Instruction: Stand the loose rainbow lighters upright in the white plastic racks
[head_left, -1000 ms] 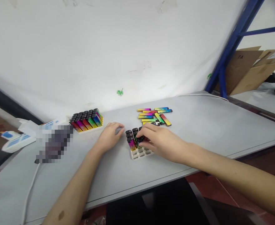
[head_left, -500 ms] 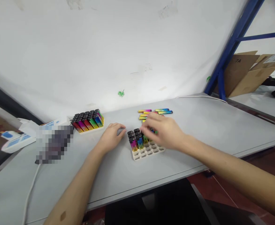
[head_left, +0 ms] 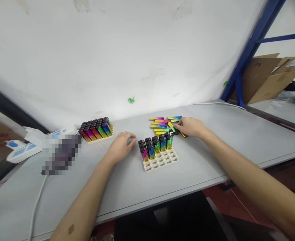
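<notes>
A white tray (head_left: 162, 163) with rows of holes stands at the middle of the table. Colourful lighters (head_left: 157, 146) with black tops stand upright in its back rows; the front holes show bare. My left hand (head_left: 122, 146) rests just left of the tray, thumb and fingers apart, holding nothing. Behind the tray lies a loose pile of lighters (head_left: 159, 126). My right hand (head_left: 190, 127) is at the pile's right side, its fingertips closed on the end of a yellow-green lighter (head_left: 172, 128). A second tray (head_left: 101, 139), full of upright lighters, sits at the back left.
A pixelated dark object (head_left: 62, 154) with a white cable (head_left: 37, 204) lies on the left, beside white and blue packaging (head_left: 20, 152). Cardboard boxes (head_left: 263, 80) and a blue metal frame (head_left: 248, 45) stand at the right. A white wall rises behind the table.
My right hand has moved from over the tray back and right to the loose pile, uncovering the upright lighters. My left hand is nearly where it was.
</notes>
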Available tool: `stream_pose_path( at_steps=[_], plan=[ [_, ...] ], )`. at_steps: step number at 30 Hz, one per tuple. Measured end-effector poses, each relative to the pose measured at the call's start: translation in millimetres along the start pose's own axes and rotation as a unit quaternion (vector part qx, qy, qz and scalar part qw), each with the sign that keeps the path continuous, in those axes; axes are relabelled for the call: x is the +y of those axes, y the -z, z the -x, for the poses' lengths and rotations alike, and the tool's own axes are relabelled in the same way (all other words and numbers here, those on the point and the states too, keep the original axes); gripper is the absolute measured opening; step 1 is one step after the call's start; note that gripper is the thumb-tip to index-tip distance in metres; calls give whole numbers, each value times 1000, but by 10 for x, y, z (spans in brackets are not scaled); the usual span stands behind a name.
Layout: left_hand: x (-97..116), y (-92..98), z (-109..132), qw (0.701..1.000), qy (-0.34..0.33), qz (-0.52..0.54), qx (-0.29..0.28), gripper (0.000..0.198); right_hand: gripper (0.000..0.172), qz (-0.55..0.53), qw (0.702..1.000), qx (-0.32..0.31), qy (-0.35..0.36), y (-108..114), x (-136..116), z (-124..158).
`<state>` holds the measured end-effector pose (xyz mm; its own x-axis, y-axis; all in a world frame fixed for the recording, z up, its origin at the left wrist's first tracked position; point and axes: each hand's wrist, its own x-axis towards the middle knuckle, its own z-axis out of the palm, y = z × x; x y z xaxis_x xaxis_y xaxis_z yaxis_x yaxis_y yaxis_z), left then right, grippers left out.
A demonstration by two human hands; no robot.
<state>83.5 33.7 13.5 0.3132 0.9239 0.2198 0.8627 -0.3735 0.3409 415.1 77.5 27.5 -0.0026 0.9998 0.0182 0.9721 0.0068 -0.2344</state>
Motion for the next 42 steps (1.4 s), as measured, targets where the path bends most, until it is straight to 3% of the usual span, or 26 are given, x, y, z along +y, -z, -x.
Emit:
stream_pose_path(
  at_steps=[3, 6, 10, 17, 24, 29, 33, 39, 42],
  plan=[
    [20, 13, 7, 1000, 1, 4, 1, 33, 23, -8, 1000, -10, 11, -4, 2, -1],
    [14, 15, 5, 1000, -3, 5, 2, 33, 15, -45, 998, 17, 28, -46, 52, -47],
    [-13, 9, -4, 1000, -5, 2, 1, 34, 26, -142, 986, 46, 72, -89, 124, -102],
    [-19, 8, 1, 1000, -2, 4, 3, 33, 31, -311, 945, 36, 92, -25, 73, -58],
    [3, 18, 0, 1000, -1, 3, 3, 33, 32, -221, 966, 112, 67, -4, 39, -37],
    [6, 16, 0, 1000, 0, -2, 0, 34, 44, -282, 948, 66, 132, -55, 43, -51],
    [6, 18, 0, 1000, 3, -3, -2, 34, 49, -360, 924, 35, 120, -67, -21, -4],
    [21, 29, 1, 1000, -2, -3, 2, 33, 34, -350, 918, 168, 83, 27, -70, 52],
    [22, 29, -2, 1000, 0, -4, 1, 33, 46, -401, 899, 170, 49, 61, -58, 54]
  ],
)
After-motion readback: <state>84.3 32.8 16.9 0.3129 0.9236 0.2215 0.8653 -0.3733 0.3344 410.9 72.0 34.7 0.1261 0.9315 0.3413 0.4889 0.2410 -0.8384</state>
